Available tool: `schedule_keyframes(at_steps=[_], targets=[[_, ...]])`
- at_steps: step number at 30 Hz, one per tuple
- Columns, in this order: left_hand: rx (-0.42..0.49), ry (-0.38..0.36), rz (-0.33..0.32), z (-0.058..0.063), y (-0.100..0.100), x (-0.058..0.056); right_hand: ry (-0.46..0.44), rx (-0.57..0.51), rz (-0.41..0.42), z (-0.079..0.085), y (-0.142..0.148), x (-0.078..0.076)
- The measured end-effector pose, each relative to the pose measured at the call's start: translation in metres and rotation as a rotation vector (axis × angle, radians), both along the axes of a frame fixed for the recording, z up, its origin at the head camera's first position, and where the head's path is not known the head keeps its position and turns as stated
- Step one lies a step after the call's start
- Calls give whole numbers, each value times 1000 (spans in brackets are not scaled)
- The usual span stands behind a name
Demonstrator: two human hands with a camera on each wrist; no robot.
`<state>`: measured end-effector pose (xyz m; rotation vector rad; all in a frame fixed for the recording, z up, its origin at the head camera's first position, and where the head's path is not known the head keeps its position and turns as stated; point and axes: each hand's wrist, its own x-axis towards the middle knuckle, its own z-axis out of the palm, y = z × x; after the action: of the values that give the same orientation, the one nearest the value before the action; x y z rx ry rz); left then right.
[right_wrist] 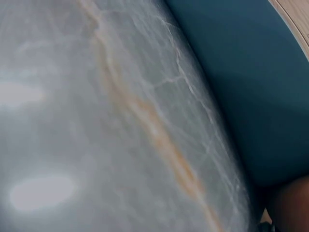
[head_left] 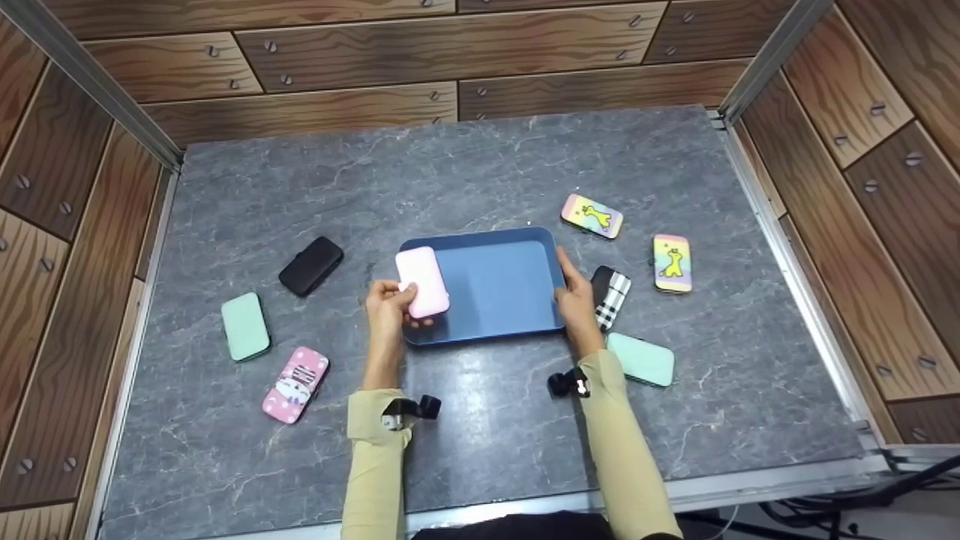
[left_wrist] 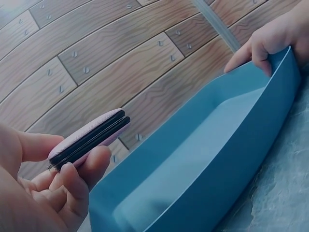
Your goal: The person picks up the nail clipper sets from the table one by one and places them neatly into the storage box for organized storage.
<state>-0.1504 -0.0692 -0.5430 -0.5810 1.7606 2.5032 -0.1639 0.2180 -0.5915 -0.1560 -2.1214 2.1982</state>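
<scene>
My left hand (head_left: 387,306) pinches a small pale pink clasp case (head_left: 423,279) over the left end of a blue rectangular tray (head_left: 499,289). Seen edge-on in the left wrist view, the case (left_wrist: 87,137) has a dark frame round its closed seam, with the thumb on one face and fingers on the other. At the tray's right end, my right hand (head_left: 575,304) grips the rim, fingers hooked over the wall in the left wrist view. The right wrist view takes in mostly tabletop and the tray's outer side (right_wrist: 246,96).
Left of the tray lie a black case (head_left: 311,266), a mint case (head_left: 245,326) and a pink cartoon case (head_left: 297,385). To the right are two giraffe cases (head_left: 592,216), a black-and-white checked case (head_left: 613,298) and another mint case (head_left: 641,360). Wood-patterned walls (head_left: 360,60) surround the table.
</scene>
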Motion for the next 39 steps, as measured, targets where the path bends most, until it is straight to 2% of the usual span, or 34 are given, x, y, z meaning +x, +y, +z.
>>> schedule_keyframes(at_steps=[4,11,15,22,30,39], targets=[[0,2,-15,-2,3,0,4,-1,-18,-14,2,-4],[-17,45,-60,-3,9,0,28,5,-26,-19,2,-5],[-31,52,-91,-4,11,1,30,-30,-11,-15,1,-3],[-22,61,-117,-7,18,1,33,-17,13,7,-4,3],[-35,54,-138,-11,26,0,30,-6,-2,9,-4,4],[-20,51,-130,-12,33,0,27,-7,-5,8,-2,3]])
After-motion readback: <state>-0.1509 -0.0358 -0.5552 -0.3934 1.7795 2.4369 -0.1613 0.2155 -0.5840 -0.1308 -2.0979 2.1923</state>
